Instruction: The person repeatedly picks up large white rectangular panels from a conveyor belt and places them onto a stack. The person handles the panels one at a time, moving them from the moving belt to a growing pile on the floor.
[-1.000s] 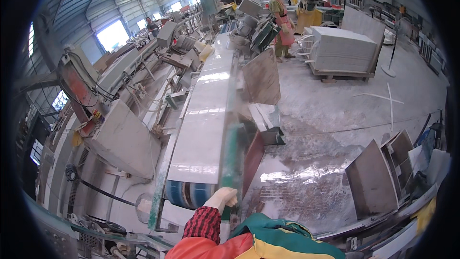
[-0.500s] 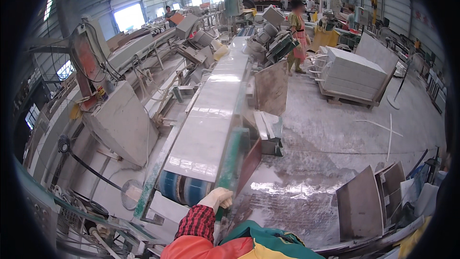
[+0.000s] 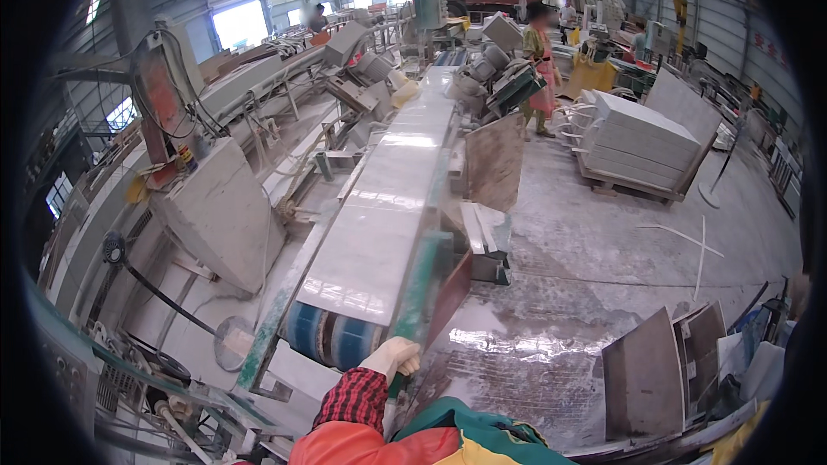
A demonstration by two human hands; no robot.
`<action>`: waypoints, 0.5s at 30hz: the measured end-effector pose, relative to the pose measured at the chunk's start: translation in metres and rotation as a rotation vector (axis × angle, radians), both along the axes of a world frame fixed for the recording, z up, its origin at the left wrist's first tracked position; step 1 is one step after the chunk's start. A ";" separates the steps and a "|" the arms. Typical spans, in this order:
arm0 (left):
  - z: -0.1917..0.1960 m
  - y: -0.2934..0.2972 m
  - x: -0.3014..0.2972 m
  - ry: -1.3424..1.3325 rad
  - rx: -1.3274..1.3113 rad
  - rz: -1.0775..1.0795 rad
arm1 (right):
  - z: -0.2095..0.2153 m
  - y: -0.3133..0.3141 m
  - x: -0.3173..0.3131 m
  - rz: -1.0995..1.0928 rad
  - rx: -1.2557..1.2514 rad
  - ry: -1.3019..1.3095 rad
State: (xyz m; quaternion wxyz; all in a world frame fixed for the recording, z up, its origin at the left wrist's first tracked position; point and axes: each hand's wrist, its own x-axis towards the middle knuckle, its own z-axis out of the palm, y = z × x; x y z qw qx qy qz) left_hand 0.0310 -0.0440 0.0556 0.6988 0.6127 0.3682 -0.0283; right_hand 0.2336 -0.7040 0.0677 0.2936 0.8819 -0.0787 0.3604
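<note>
My left hand [image 3: 393, 358], in a pale glove with a red checkered cuff, rests on the near end of the green conveyor rail [image 3: 413, 293], its fingers curled over it. My right hand is out of view. Just beyond the left hand, glossy white stone slabs [image 3: 370, 245] lie in a row along the conveyor. Under the near slab's end, blue belts [image 3: 353, 342] wrap round the roller.
Tilted motors [image 3: 487, 69] flank the conveyor farther on. A person in a pink apron [image 3: 541, 77] stands right of it, near a pallet of stacked white slabs [image 3: 642, 138]. Brown boards [image 3: 644, 370] lean at the near right. The floor [image 3: 534, 327] looks wet.
The view has shifted slightly. The person in the apron has turned and moved a little. My left hand stays on the rail, and the slabs show no clear movement.
</note>
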 end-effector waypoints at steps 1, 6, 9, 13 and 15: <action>0.002 0.000 -0.002 -0.023 -0.014 -0.014 | 0.000 0.002 0.001 0.012 0.009 0.000; -0.008 0.009 -0.004 -0.012 0.008 -0.071 | 0.000 0.012 0.004 0.069 0.053 -0.003; -0.013 0.011 -0.005 -0.021 -0.016 -0.084 | 0.001 0.018 0.006 0.097 0.077 -0.004; 0.001 0.005 -0.002 0.047 -0.017 -0.037 | 0.001 0.026 0.008 0.135 0.116 -0.008; 0.002 0.005 -0.002 0.039 0.000 -0.044 | 0.001 0.029 0.009 0.155 0.134 -0.006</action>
